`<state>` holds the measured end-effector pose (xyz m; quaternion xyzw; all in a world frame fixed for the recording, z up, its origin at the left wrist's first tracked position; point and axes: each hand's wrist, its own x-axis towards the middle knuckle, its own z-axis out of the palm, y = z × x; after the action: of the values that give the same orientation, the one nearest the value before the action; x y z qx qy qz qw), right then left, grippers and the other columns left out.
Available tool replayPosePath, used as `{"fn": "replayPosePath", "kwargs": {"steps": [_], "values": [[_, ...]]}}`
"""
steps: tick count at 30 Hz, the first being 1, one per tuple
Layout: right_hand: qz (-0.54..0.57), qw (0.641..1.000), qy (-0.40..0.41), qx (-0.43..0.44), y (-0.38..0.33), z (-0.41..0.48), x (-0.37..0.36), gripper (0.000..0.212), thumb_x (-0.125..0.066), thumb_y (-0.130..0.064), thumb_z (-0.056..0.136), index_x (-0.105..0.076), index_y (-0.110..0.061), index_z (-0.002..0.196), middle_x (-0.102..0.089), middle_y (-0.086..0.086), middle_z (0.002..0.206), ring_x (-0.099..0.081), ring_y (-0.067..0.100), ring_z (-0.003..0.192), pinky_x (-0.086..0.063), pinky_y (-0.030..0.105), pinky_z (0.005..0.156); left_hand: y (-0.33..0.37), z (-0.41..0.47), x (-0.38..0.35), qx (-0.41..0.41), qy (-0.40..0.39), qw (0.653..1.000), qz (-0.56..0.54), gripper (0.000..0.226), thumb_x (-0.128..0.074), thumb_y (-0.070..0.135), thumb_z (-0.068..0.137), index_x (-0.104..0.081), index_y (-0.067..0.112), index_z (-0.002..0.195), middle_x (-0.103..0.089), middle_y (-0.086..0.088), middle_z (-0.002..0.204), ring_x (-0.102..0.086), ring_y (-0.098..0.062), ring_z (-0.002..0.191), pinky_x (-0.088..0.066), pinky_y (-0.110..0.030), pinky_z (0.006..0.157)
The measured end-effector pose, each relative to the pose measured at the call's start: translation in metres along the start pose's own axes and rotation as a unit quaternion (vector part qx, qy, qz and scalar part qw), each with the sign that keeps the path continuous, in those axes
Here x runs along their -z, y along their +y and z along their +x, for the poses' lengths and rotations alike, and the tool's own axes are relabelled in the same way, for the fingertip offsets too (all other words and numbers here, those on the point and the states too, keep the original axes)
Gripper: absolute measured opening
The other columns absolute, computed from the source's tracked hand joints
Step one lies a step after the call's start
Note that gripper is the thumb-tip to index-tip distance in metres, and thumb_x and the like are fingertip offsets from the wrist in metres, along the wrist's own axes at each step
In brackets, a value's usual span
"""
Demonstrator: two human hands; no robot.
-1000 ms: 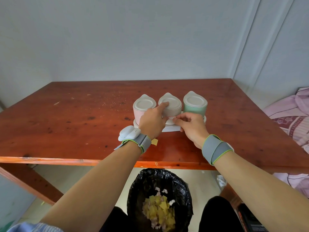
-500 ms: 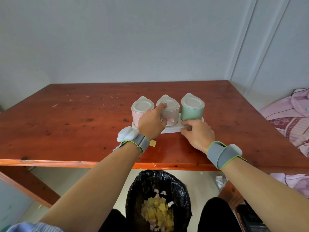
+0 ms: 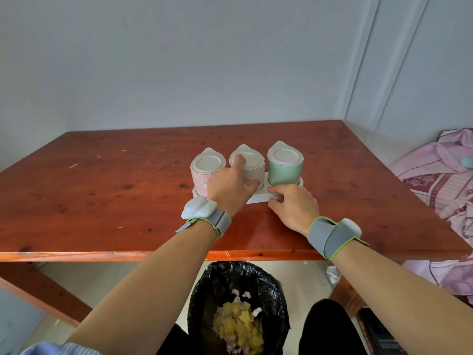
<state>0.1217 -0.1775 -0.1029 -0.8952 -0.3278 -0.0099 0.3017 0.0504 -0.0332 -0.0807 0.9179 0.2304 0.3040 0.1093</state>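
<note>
Left hand [image 3: 227, 190] grasps middle beige jar [image 3: 252, 162], index finger on its lid. Right hand [image 3: 294, 208] pinches white tray [image 3: 258, 198] front edge, beside green jar [image 3: 285, 170].

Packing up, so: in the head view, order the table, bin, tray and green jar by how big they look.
1. table
2. bin
3. tray and green jar: unranked, since the tray is mostly hidden.
</note>
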Motion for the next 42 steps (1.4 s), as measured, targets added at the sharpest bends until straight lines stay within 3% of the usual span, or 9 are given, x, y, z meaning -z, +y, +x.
{"fn": "replayPosePath", "kwargs": {"steps": [10,13,17,25,29,32,36,39,42], "values": [[0.010,1.000,-0.008,-0.009,0.000,0.001,0.000,0.038,-0.055,-0.032,0.089,-0.063,-0.033,0.126,-0.070,-0.001,0.108,-0.058,0.030,0.110,-0.046,0.037,0.087,-0.011,-0.002,0.013,-0.049,-0.049,0.995,-0.075,0.042,-0.059,0.033,0.089,-0.047,0.017,0.126,-0.059,-0.003,0.073,-0.062,-0.033,0.075,-0.053,-0.043,0.063],[0.014,1.000,-0.009,-0.011,0.000,0.001,0.000,0.038,-0.056,-0.031,0.088,-0.063,-0.033,0.125,-0.070,-0.001,0.108,-0.059,0.031,0.108,-0.046,0.037,0.087,-0.016,-0.003,0.014,-0.055,-0.051,0.995,-0.066,0.042,-0.053,0.022,0.092,-0.046,0.021,0.133,-0.067,-0.011,0.083,-0.063,-0.035,0.076,-0.055,-0.047,0.065],[0.019,1.000,-0.016,-0.014,0.001,0.001,0.000,0.038,-0.056,-0.032,0.088,-0.063,-0.034,0.125,-0.071,-0.001,0.107,-0.060,0.031,0.107,-0.046,0.038,0.087,-0.019,-0.005,0.013,-0.054,-0.055,0.996,-0.044,0.048,-0.046,0.014,0.092,-0.041,0.028,0.138,-0.067,-0.014,0.088,-0.062,-0.036,0.075,-0.054,-0.048,0.063],[0.024,0.999,-0.032,-0.023,0.000,0.002,0.003,0.039,-0.059,-0.036,0.086,-0.062,-0.034,0.125,-0.069,-0.002,0.110,-0.059,0.031,0.108,-0.046,0.039,0.091,-0.027,-0.013,0.021,-0.064,-0.086,0.993,-0.047,0.066,-0.055,0.015,0.086,-0.027,0.030,0.144,-0.064,-0.009,0.083,-0.061,-0.029,0.077,-0.056,-0.048,0.069],[0.034,0.999,0.001,-0.012,-0.002,0.001,0.000,0.034,-0.061,-0.043,0.086,-0.065,-0.033,0.118,-0.071,-0.004,0.100,-0.062,0.029,0.102,-0.047,0.038,0.086,-0.036,-0.022,0.032,-0.065,-0.062,0.994,-0.059,0.057,-0.054,0.017,0.086,-0.035,0.027,0.138,-0.063,-0.004,0.077,-0.061,-0.028,0.075,-0.055,-0.045,0.066],[0.034,0.999,0.022,0.001,-0.005,0.000,-0.002,0.028,-0.061,-0.043,0.086,-0.068,-0.030,0.110,-0.070,-0.006,0.091,-0.062,0.025,0.095,-0.047,0.035,0.080,-0.046,-0.031,0.040,-0.049,-0.045,0.997,-0.049,0.036,-0.055,0.019,0.086,-0.049,0.021,0.121,-0.057,0.001,0.069,-0.060,-0.029,0.069,-0.050,-0.037,0.061],[0.048,0.997,0.061,0.024,-0.018,0.000,-0.004,0.021,-0.061,-0.045,0.087,-0.069,-0.028,0.097,-0.065,-0.010,0.076,-0.058,0.018,0.079,-0.045,0.032,0.072,-0.063,-0.044,0.044,-0.001,-0.055,0.997,-0.046,0.017,-0.059,0.022,0.083,-0.062,0.017,0.100,-0.057,0.003,0.064,-0.059,-0.027,0.072,-0.050,-0.038,0.064],[0.053,0.997,0.054,0.018,-0.026,0.002,-0.004,0.023,-0.062,-0.047,0.086,-0.070,-0.025,0.089,-0.065,-0.008,0.076,-0.058,0.017,0.077,-0.038,0.028,0.064,-0.073,-0.052,0.044,0.029,-0.081,0.996,-0.037,0.017,-0.059,0.028,0.083,-0.062,0.021,0.098,-0.064,0.000,0.073,-0.060,-0.027,0.078,-0.045,-0.034,0.063],[0.061,0.998,0.021,0.023,-0.030,0.002,-0.008,0.027,-0.066,-0.049,0.083,-0.071,-0.023,0.086,-0.064,-0.007,0.075,-0.059,0.017,0.075,-0.037,0.028,0.062,-0.083,-0.057,0.044,0.049,-0.108,0.993,-0.012,0.022,-0.059,0.036,0.083,-0.064,0.024,0.101,-0.064,0.001,0.092,-0.060,-0.026,0.090,-0.049,-0.037,0.072]]}}
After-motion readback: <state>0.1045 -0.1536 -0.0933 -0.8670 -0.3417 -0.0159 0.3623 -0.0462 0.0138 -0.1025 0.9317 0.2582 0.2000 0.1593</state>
